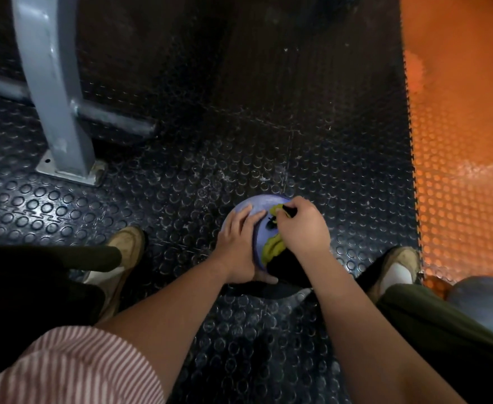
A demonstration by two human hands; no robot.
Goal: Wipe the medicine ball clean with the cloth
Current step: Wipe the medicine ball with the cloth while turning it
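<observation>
Resting on the studded black rubber floor point(181, 185) between two tan shoes point(126, 243): medicine ball point(252, 211), smooth, round, pale purple, so no long axis. Left hand point(236, 243) lies flat on its left side, fingers straight, slightly spread. Right hand point(303, 225) sits top right, fingers curled, bunching the cloth point(273, 247), which is yellow-green and black, crumpled, trailing down the ball's near face.

Dim, soft blur, wide-angle edge distortion
</observation>
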